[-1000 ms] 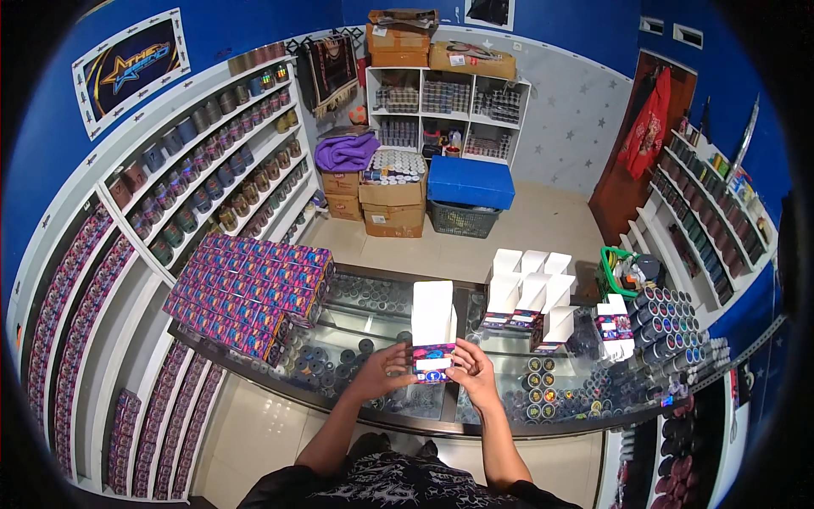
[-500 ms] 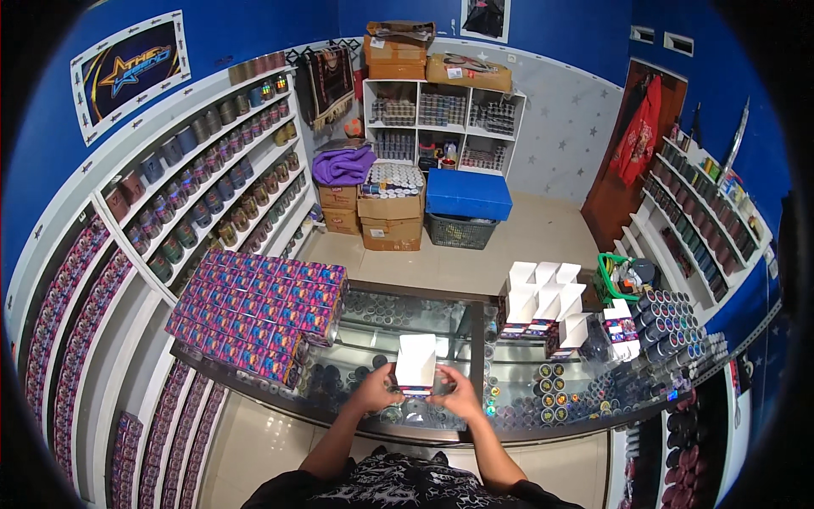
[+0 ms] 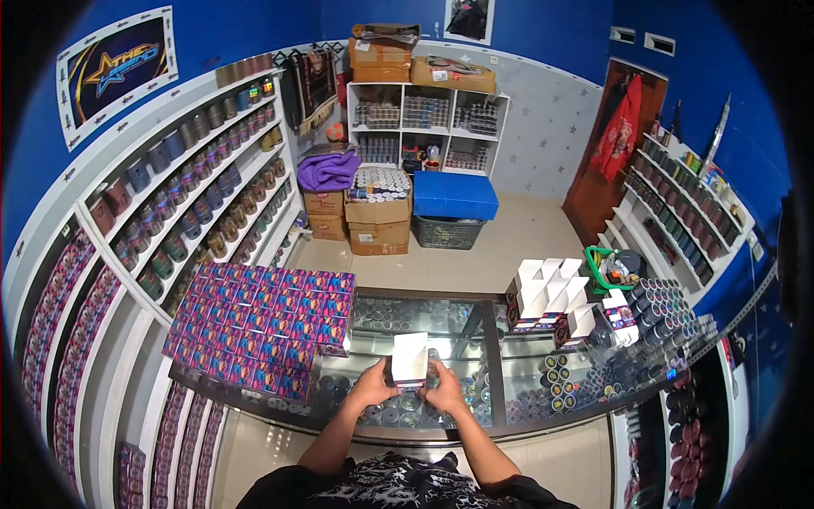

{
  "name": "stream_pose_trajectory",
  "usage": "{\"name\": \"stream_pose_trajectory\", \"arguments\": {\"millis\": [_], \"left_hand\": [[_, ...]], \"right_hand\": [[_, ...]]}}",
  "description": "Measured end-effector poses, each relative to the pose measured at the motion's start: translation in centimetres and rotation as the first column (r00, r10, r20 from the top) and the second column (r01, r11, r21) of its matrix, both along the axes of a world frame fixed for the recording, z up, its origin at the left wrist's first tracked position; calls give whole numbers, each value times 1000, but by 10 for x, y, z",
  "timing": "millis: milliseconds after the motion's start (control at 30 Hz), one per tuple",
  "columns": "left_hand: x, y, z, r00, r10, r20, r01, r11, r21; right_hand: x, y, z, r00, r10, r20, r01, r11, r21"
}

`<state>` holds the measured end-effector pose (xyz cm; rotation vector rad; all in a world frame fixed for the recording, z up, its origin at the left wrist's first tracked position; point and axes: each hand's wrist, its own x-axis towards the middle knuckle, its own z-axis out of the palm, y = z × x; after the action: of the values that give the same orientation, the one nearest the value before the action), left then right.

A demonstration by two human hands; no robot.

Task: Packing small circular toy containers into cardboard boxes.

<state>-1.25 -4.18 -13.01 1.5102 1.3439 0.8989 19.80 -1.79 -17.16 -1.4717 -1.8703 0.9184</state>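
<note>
A small box (image 3: 409, 359), white on top with a coloured lower edge, is held upright over the glass counter (image 3: 475, 339). My left hand (image 3: 371, 388) grips its left side and my right hand (image 3: 444, 392) grips its right side. Both hands are close to my body, just above the counter's near edge. A block of colourful boxes (image 3: 259, 335) lies on the counter to the left of my hands. A cluster of white open boxes (image 3: 547, 293) stands to the right, further back.
Small round tins (image 3: 661, 310) crowd the counter's right end beside a green basket (image 3: 612, 270). Shelves of tins line the left wall (image 3: 182, 195) and right wall (image 3: 678, 212). Cardboard cartons (image 3: 377, 222) and a blue crate (image 3: 454, 197) sit on the floor behind the counter.
The box has come down and toward me, from higher above the counter to just over its near edge. Both hands stayed on it.
</note>
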Motion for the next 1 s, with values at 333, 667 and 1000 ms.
{"name": "stream_pose_trajectory", "arguments": {"millis": [333,667,1000], "left_hand": [[-19,-13,-35,993,85,-79,-88,996,-34],[5,-32,-62,970,178,-167,-186,982,-30],[80,-33,-46,825,505,-255,-526,850,-18]], "right_hand": [[59,-36,-4,937,-279,-211,273,960,-55],[158,-41,-16,771,-504,-389,502,857,-115],[311,2,-37,769,-521,-371,514,849,-125]]}}
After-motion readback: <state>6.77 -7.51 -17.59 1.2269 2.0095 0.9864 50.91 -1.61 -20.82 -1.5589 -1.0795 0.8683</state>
